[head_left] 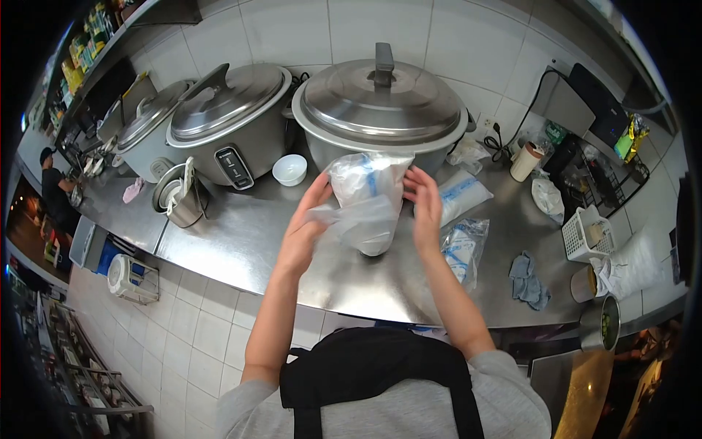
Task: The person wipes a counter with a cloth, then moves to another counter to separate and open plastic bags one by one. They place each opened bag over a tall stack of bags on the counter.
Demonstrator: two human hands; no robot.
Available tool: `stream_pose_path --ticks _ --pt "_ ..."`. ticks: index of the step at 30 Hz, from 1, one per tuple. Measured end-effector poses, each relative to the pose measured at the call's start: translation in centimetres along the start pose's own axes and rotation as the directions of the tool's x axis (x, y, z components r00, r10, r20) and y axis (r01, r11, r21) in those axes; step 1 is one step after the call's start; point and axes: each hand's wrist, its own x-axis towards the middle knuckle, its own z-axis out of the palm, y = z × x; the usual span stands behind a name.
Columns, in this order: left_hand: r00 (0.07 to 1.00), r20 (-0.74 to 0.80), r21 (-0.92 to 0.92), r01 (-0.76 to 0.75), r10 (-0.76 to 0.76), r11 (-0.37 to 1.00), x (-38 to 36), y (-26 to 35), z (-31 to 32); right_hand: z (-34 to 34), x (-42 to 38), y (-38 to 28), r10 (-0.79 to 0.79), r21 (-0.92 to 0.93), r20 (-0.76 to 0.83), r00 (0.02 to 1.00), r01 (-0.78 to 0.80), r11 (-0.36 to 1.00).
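A clear plastic bag with blue print and pale contents [369, 183] stands upright on the steel counter in front of the largest cooker. My left hand [306, 223] is at the bag's left side, its fingers partly behind loose, blurred plastic [351, 219]. At the bag's upper right edge is my right hand [424, 208], with its fingers apart and curved toward the bag. Whether its fingertips touch the plastic is unclear. To the right lie a filled bag [465, 196] and a flatter packet with blue print [465, 249].
Three large lidded cookers [380, 102] line the wall. Nearby are a white bowl [289, 170], a steel pot with utensils [180, 197], a blue-grey cloth [529, 281], a white basket [587, 234] and a beige cup [526, 162]. Another person [57, 190] stands at far left.
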Motion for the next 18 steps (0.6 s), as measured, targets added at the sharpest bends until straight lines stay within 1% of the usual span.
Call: stream_pose_path --ticks 1,3,4,5,6,7,9,10,11,12,13,14,16,17,18 --pt "1.0 -0.01 -0.003 -0.005 0.005 1.0 -0.9 0.0 -0.7 -0.8 -0.9 -0.7 0.001 0.0 0.011 1.0 -0.001 1.0" --pt "0.991 -0.066 -0.299 0.095 -0.119 0.95 -3.0 -0.3 -1.7 -2.2 -2.4 -2.6 -0.09 -0.093 0.17 0.981 0.107 0.99" --pt "0.989 -0.082 -0.303 0.096 -0.126 0.948 -3.8 -0.6 -2.0 -2.1 -2.7 -3.6 -0.077 -0.092 0.182 0.98 0.095 0.991" --pt "0.975 -0.064 -0.425 0.165 -0.211 0.89 -4.6 -1.1 -2.3 -1.8 -2.9 -4.9 -0.08 -0.191 0.324 0.942 0.148 0.97" --pt "0.958 -0.033 -0.538 0.224 -0.286 0.813 -5.2 -1.4 -2.4 -1.5 -2.9 -5.9 -0.073 -0.274 0.46 0.885 0.219 0.936" --pt "0.957 -0.045 -0.539 0.219 -0.288 0.813 -5.7 -1.6 -2.4 -0.8 -2.9 -6.4 -0.076 -0.292 0.485 0.871 0.244 0.925" --pt "0.924 0.102 -0.579 0.356 -0.368 0.733 -6.3 -1.9 -2.0 0.4 -3.0 -7.1 -0.072 -0.301 0.507 0.859 0.255 0.919" --pt "0.925 0.096 -0.582 0.352 -0.368 0.733 -6.5 -2.1 -1.9 0.9 -2.9 -7.5 -0.07 -0.316 0.523 0.849 0.27 0.909" --pt "0.904 0.161 -0.553 0.416 -0.396 0.722 -6.7 -2.2 -1.8 1.3 -2.7 -7.8 -0.067 -0.315 0.527 0.847 0.268 0.91" --pt "0.877 0.226 -0.519 0.477 -0.424 0.71 -6.9 -2.4 -1.7 1.8 -2.3 -8.0 -0.127 -0.334 0.608 0.784 0.398 0.855" --pt "0.866 0.261 -0.469 0.501 -0.427 0.728 -7.1 -2.5 -1.5 2.1 -1.9 -8.2 -0.176 -0.337 0.685 0.707 0.521 0.784" --pt "0.866 0.259 -0.471 0.5 -0.427 0.727 -7.1 -2.3 -1.4 2.3 -1.6 -8.4 -0.174 -0.336 0.687 0.705 0.521 0.785" --pt "0.84 0.294 -0.437 0.543 -0.457 0.717 -7.3 -1.9 -1.3 2.5 -1.3 -8.5 -0.079 -0.314 0.832 0.548 0.584 0.748" --pt "0.84 0.291 -0.439 0.542 -0.457 0.716 -7.4 -1.9 -1.5 2.4 -1.3 -8.4 -0.079 -0.312 0.834 0.546 0.584 0.75" --pt "0.888 0.233 -0.541 0.458 -0.398 0.705 -7.5 -1.9 -1.9 2.1 -1.4 -8.0 0.03 -0.312 0.802 0.597 0.375 0.873"
